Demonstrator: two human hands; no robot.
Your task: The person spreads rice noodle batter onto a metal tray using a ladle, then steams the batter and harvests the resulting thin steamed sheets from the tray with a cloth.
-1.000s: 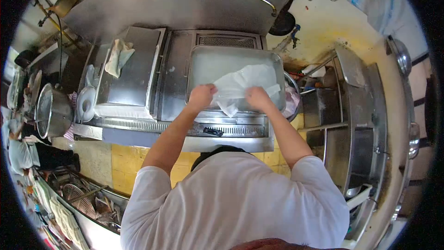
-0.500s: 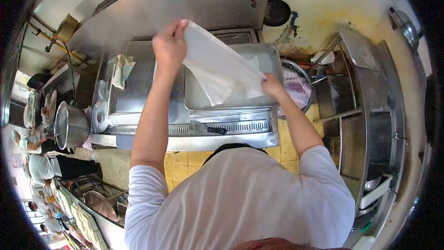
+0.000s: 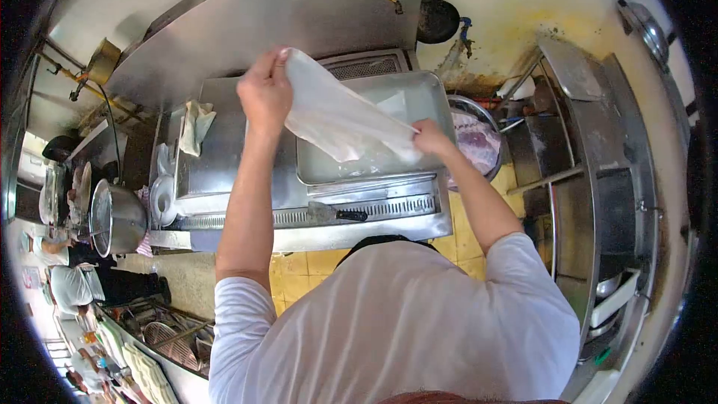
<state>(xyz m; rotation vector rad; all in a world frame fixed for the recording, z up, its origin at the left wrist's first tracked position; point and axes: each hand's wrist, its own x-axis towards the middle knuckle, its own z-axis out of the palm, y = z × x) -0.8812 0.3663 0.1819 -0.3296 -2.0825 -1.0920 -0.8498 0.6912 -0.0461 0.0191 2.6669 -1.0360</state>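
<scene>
Head view: translucent white plastic sheet (image 3: 336,116) stretched slanting between both hands.

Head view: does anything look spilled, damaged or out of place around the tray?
Nothing spilled. The left hand and right hand hold a plastic bag over the tray. Only the wall stands out, stained yellow-brown, and a crumpled cloth lies on the counter.

Translucent white plastic sheet (image 3: 340,116), silver steel tray (image 3: 419,93), pink meat (image 3: 475,142), yellow floor tiles (image 3: 307,265), black-handled scraper (image 3: 338,214).
</scene>
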